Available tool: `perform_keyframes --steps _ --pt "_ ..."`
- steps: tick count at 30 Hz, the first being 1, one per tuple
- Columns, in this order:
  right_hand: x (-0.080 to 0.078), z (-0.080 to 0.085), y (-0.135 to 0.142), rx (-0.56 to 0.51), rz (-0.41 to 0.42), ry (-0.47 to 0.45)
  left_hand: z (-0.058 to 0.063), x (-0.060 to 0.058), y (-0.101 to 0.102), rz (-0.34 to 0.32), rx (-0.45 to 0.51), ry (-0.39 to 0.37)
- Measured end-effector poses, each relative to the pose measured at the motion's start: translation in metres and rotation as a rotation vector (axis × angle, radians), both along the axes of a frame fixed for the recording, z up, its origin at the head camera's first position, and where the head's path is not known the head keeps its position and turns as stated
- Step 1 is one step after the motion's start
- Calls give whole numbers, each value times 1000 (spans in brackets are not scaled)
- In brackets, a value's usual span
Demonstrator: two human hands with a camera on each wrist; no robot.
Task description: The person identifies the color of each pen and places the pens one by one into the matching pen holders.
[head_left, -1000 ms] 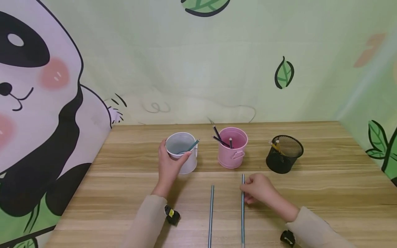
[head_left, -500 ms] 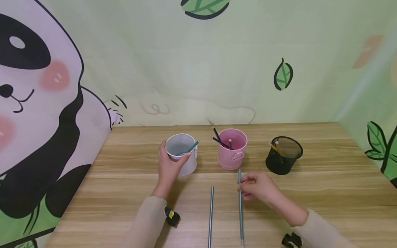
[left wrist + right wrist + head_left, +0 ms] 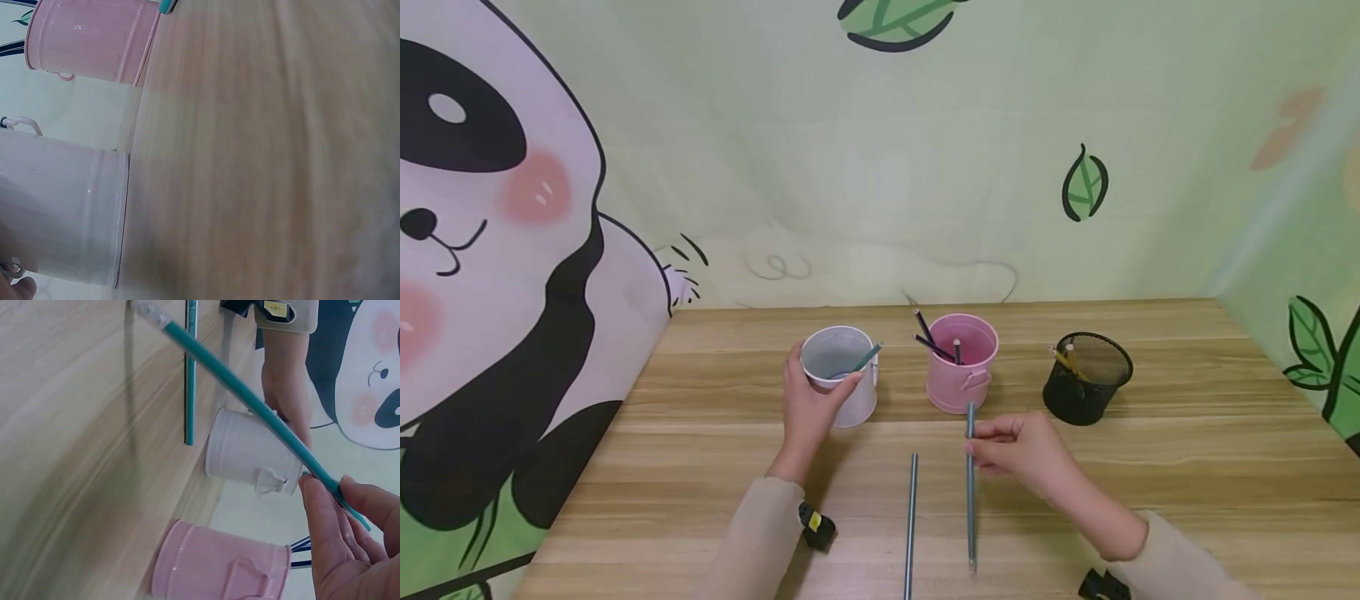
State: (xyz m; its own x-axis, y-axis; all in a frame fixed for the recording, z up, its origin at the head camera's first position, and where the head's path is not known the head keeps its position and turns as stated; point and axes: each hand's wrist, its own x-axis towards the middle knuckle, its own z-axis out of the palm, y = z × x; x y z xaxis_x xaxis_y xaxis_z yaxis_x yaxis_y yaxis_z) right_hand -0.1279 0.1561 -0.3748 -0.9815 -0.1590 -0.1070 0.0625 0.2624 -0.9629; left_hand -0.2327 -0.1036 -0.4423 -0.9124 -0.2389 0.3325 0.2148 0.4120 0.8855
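Observation:
My left hand grips the near left side of a white bucket, thumb along its front rim. A teal pencil leans inside that bucket. In my right hand a second teal pencil is pinched between thumb and fingers. The right wrist view shows it slanting above the table, its metal-ended tip away from the hand. Another teal pencil lies on the table between the hands. Just beyond the right hand stands a pink bucket holding several dark pencils.
A black mesh pen holder with yellow pencils stands to the right of the pink bucket. The wooden table ends at a wall cloth printed with a panda and leaves.
The right hand has lifted its pencil off the table and shifted it leftward, toward the front of the pink bucket. The left hand has stayed on the white bucket.

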Motion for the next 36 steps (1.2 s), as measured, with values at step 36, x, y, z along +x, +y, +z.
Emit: perform_keyframes --steps 36 --pt "-14 51 -69 -320 -213 913 -1 -1 -2 -6 -11 37"
